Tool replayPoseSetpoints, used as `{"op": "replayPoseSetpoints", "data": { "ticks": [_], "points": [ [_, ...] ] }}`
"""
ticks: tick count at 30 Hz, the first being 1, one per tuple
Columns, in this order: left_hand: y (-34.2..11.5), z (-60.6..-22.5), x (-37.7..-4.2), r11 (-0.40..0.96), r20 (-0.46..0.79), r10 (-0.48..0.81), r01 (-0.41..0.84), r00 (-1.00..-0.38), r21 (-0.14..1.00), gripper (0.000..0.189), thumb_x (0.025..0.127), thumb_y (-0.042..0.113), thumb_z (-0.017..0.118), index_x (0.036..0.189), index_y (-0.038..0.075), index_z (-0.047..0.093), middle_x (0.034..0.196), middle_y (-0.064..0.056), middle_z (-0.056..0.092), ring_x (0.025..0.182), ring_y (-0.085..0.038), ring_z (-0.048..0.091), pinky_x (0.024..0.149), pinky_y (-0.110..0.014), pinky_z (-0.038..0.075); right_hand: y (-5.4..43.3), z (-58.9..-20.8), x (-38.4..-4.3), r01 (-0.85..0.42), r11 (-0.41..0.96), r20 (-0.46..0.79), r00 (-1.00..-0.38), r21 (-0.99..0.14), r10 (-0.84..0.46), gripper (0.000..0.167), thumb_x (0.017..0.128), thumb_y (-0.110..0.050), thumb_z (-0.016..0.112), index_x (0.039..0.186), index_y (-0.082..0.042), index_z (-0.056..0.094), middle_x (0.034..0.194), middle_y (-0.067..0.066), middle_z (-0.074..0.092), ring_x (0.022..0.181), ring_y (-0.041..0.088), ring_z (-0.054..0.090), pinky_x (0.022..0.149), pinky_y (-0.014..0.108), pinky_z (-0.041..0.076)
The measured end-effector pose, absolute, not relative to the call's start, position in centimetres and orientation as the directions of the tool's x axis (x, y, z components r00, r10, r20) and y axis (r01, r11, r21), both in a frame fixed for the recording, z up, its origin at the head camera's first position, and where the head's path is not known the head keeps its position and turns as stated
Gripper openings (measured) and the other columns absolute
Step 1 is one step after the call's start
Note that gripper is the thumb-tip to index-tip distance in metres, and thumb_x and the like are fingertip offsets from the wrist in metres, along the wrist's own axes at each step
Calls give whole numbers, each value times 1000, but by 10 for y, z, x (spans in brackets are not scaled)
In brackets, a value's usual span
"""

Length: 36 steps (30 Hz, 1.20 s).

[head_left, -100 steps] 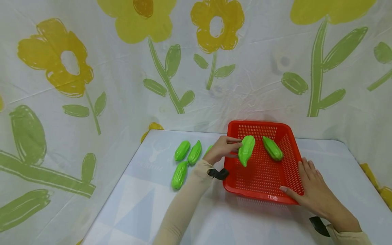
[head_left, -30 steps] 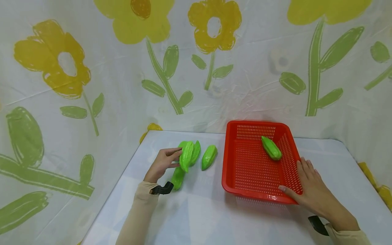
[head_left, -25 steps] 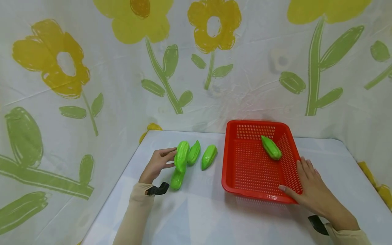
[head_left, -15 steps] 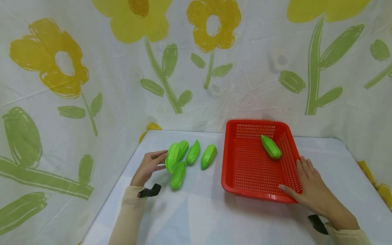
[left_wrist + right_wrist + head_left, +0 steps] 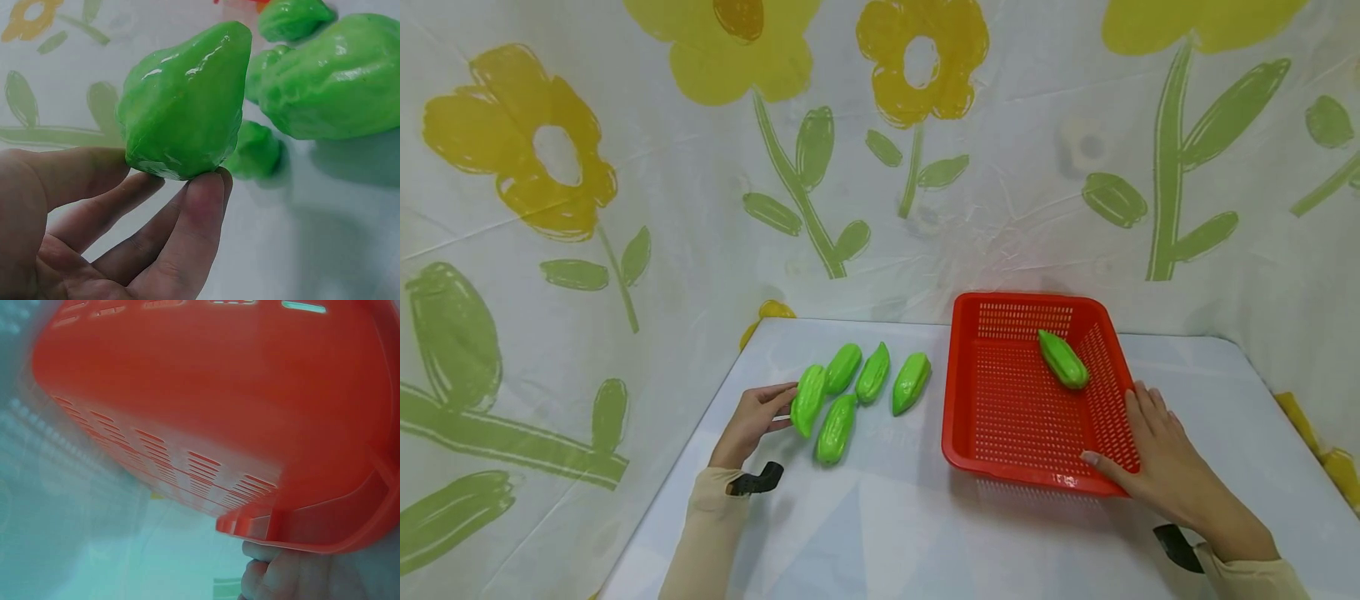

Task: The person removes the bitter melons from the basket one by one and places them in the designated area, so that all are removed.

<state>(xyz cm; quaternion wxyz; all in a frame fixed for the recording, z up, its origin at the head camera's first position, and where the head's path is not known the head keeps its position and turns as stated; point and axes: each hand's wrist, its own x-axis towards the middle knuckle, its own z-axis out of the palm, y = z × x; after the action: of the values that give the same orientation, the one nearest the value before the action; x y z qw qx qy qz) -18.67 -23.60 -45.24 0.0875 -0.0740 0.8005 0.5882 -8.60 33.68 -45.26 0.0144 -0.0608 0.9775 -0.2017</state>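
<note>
My left hand (image 5: 757, 418) pinches a glossy green toy bitter melon (image 5: 808, 400) between thumb and fingers at the left of the table. In the left wrist view that bitter melon (image 5: 184, 103) sits on the fingertips with its pointed end up. Several more bitter melons (image 5: 842, 368) lie just to its right on the table. One other bitter melon (image 5: 1063, 361) lies inside the red plastic basket (image 5: 951, 392). My right hand (image 5: 1180, 471) rests at the basket's front right corner, fingers straight along the side, thumb over the front rim. In the right wrist view its fingers (image 5: 287, 575) are partly hidden.
A pale table (image 5: 895, 533) with a blue triangle pattern carries everything. A flower-printed cloth (image 5: 1015, 217) hangs close behind it and along the left side. The basket's raised rim stands between its inside and the melons on the table.
About three seconds ago my left hand held a bitter melon over the basket. Since then the hand has carried it left, past the others, and lower. My right hand and the basket stay put.
</note>
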Motion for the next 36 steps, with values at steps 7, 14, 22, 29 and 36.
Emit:
{"op": "replayPoseSetpoints", "data": {
  "ticks": [7,14,22,29,36],
  "points": [
    [-239,-458,-185,323,-253,-36,-251,-967,913,49,104,31,63,143,1,60,130,-16,73,96,-7,73,83,-28,63,336,-452,-86,-103,909,-10,-993,-403,-117,128,88,-70,62,162,6,-10,169,35,-8,156,54,-12,120,80,5],
    [-242,-465,-183,339,-276,-44,-275,-960,900,48,104,32,63,142,2,61,134,-17,70,105,-13,74,86,-30,63,336,-452,-85,-107,909,-5,-993,-403,-120,127,89,-68,63,161,8,-8,168,35,-7,156,54,-12,122,77,2],
    [-246,-474,-178,345,-267,-38,-264,-963,901,48,104,31,64,141,1,62,133,-18,70,104,-14,75,87,-33,64,337,-452,-86,-111,909,-3,-992,-403,-123,127,89,-70,62,161,7,-8,168,36,-6,156,54,-11,121,78,3],
    [-248,-481,-176,360,-272,-38,-267,-962,894,47,104,29,63,140,0,62,133,-20,70,103,-15,75,87,-35,64,336,-452,-86,-111,909,-4,-992,-402,-123,128,88,-70,63,161,7,-8,169,36,-5,156,54,-11,121,78,4],
    [-248,-484,-176,354,-271,-30,-264,-962,897,46,104,27,63,141,0,61,133,-21,70,103,-16,75,87,-35,64,335,-453,-86,-106,910,-5,-993,-401,-117,129,87,-71,63,162,7,-8,168,36,-5,156,55,-10,121,78,4]
  ]
}}
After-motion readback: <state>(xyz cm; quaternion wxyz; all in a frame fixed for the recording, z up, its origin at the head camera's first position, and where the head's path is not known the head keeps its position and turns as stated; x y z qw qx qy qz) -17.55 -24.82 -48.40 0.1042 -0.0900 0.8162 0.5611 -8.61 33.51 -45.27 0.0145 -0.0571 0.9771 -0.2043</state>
